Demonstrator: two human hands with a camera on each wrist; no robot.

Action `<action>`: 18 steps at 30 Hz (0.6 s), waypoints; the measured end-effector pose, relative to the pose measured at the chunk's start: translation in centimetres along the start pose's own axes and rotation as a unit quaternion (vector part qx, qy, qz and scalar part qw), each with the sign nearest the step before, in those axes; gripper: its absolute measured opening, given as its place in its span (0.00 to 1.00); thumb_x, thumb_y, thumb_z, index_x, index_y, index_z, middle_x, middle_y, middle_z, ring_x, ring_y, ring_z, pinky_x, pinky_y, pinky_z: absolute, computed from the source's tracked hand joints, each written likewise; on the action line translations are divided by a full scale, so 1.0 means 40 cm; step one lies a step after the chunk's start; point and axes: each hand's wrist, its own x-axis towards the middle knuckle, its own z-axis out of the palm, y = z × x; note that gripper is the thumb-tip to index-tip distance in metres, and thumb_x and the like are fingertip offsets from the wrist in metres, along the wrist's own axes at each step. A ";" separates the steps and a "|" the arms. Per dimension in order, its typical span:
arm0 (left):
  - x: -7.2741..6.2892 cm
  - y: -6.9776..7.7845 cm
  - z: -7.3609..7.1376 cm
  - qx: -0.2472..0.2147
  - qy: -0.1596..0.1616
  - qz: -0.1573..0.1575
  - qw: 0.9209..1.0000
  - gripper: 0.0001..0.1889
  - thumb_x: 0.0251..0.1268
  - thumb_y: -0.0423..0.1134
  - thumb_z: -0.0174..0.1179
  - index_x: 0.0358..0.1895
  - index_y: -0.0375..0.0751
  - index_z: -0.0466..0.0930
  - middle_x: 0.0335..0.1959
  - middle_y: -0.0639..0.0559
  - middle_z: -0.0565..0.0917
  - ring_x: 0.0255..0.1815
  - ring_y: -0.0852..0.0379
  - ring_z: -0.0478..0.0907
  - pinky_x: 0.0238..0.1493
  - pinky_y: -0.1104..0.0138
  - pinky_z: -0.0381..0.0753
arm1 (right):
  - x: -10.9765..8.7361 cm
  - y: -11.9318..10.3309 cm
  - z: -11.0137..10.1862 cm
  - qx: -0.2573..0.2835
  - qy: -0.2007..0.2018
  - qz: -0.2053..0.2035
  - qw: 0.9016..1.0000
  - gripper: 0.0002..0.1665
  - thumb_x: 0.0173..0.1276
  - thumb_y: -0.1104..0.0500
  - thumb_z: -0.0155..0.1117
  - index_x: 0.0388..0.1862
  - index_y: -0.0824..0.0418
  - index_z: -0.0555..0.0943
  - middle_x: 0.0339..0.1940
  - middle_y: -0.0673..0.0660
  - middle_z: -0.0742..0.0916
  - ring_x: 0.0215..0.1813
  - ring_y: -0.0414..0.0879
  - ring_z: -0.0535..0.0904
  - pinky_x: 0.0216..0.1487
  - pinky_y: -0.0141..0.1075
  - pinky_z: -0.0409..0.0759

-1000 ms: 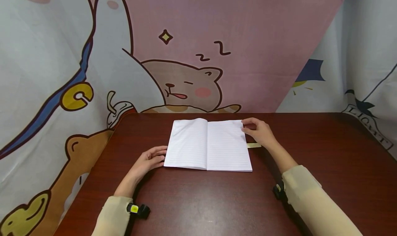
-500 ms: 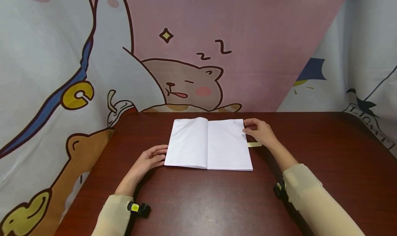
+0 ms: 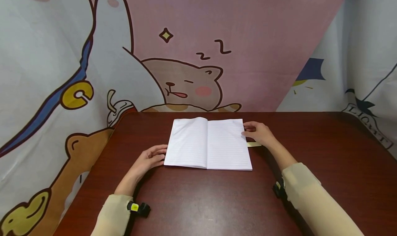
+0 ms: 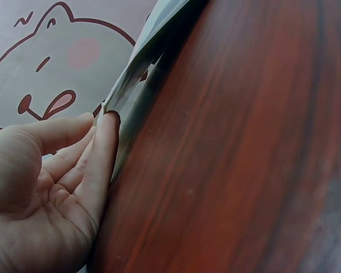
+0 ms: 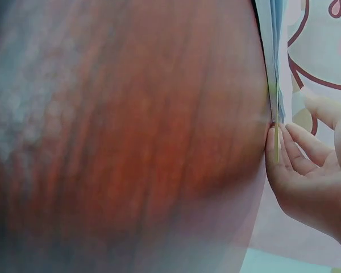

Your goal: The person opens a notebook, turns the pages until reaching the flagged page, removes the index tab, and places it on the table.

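Observation:
A lined notebook (image 3: pixel 229 146) lies open on the dark red-brown table, both pages showing no clear writing. My left hand (image 3: pixel 151 157) is at its left edge with fairly straight fingers. In the left wrist view the fingertips (image 4: pixel 111 118) meet the edge of the notebook's cover (image 4: pixel 125 91), the thumb alongside. At the upper right edge, my right hand (image 3: pixel 260 133) has its fingers loosely bent against the page edges. Seen from the right wrist, the thumb (image 5: pixel 324 108) stands apart from the fingertips. A pale yellow ribbon (image 3: pixel 254 144) sticks out beneath that hand.
The glossy wooden table (image 3: pixel 201 205) extends around the notebook on all sides. Behind it hangs a cloth backdrop (image 3: pixel 257 49) with cartoon animals, meeting the table's far edge. Pale sleeves (image 3: pixel 313 194) and small black wrist cameras (image 3: pixel 143 210) show on both arms.
My right hand has slid a little toward me along the notebook's right edge, away from the top corner. My left hand and the notebook stay put.

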 end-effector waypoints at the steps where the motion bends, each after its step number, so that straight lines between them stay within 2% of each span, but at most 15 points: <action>1: 0.000 -0.001 0.000 -0.001 0.000 0.000 1.000 0.26 0.74 0.34 0.55 0.72 0.34 0.65 0.67 0.30 0.72 0.51 0.66 0.81 0.51 0.71 0.83 | 0.001 0.002 0.000 -0.001 -0.001 -0.001 1.000 0.30 0.71 0.56 0.64 0.66 0.71 0.73 0.61 0.72 0.81 0.61 0.63 0.78 0.62 0.53 0.78; 18: -0.001 -0.002 -0.002 -0.005 -0.011 0.006 1.000 0.26 0.74 0.33 0.55 0.73 0.33 0.64 0.68 0.29 0.71 0.51 0.67 0.81 0.52 0.71 0.83 | 0.006 0.013 0.009 0.002 -0.023 0.017 1.000 0.36 0.69 0.55 0.67 0.71 0.70 0.69 0.64 0.72 0.79 0.65 0.65 0.73 0.66 0.56 0.73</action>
